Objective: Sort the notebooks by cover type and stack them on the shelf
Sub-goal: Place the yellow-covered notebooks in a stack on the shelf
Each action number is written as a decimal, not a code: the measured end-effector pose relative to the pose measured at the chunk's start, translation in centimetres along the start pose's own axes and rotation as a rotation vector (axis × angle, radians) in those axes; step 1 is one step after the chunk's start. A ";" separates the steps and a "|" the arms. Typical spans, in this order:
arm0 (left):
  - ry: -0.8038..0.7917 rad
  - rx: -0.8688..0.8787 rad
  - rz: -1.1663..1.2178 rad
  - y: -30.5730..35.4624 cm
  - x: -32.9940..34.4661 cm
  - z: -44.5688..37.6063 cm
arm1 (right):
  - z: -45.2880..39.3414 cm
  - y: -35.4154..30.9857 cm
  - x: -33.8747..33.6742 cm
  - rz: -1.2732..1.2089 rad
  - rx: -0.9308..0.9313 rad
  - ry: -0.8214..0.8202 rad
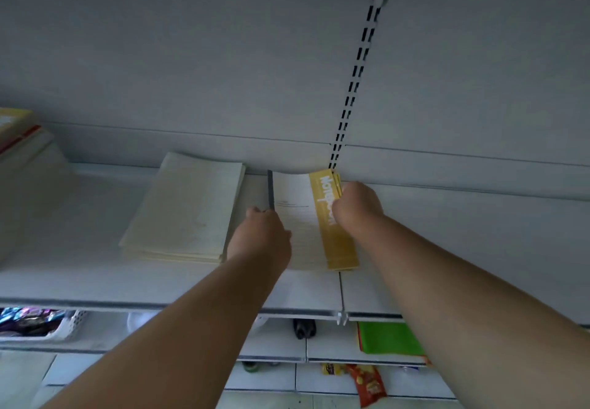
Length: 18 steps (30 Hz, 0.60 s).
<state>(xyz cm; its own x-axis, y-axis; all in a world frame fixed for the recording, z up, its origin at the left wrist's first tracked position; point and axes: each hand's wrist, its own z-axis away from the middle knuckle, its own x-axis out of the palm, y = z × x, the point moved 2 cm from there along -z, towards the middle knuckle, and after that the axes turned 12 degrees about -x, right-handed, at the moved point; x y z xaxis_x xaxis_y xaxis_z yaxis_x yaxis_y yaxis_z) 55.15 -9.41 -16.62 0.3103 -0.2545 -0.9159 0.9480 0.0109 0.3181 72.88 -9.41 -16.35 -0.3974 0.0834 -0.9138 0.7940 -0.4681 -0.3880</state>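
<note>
On the white shelf [95, 281], seen from the head camera, both hands reached in to one stack of notebooks [300, 226] lying near the middle, close to the back wall. Its top cover was white with a yellow band along the right side carrying white lettering. The left hand [258, 233] was curled at the stack's left edge, gripping it beside a dark spine that stood up there. The right hand [357, 207] was curled over the yellow band at the right edge, fingers tucked around that side, so it too had hold of the stack. Just left of this stack, apart from it by a narrow gap, lay a second stack [185, 207] with plain cream covers, flat and squared. At the shelf's far left edge sat more books [19, 140], partly cut off, one with a red stripe. A slotted upright [354, 83] ran up the back wall behind the held stack. Below the shelf's front edge a white basket [68, 325] of wrapped goods showed at the left, green sheets [388, 338] at the right, and a red packet [368, 383] lower down.
</note>
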 end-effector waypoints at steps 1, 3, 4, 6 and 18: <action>0.007 -0.001 -0.010 0.0 0.1 -0.1 | 0.0 -0.1 0.0 0.004 -0.002 -0.005; 0.033 0.006 -0.045 0.1 0.2 -0.2 | 0.1 -0.2 0.1 0.025 -0.006 0.013; 0.052 0.012 -0.075 0.2 0.2 -0.1 | 0.2 -0.3 0.0 0.043 -0.012 0.028; 0.096 0.036 -0.122 0.3 -0.1 0.2 | 0.7 -0.6 -0.3 0.089 -0.044 0.072; 0.225 0.064 0.179 -13.8 -9.0 5.3 | 11.1 -17.2 -0.8 -0.195 -0.707 0.332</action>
<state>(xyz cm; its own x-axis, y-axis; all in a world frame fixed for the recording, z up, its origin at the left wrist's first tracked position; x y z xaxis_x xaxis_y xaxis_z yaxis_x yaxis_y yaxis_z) 38.88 -12.40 -11.48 0.4866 -0.0332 -0.8730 0.8728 -0.0263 0.4874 54.44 -11.20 -7.66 -0.4899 0.4154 -0.7665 0.8718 0.2401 -0.4270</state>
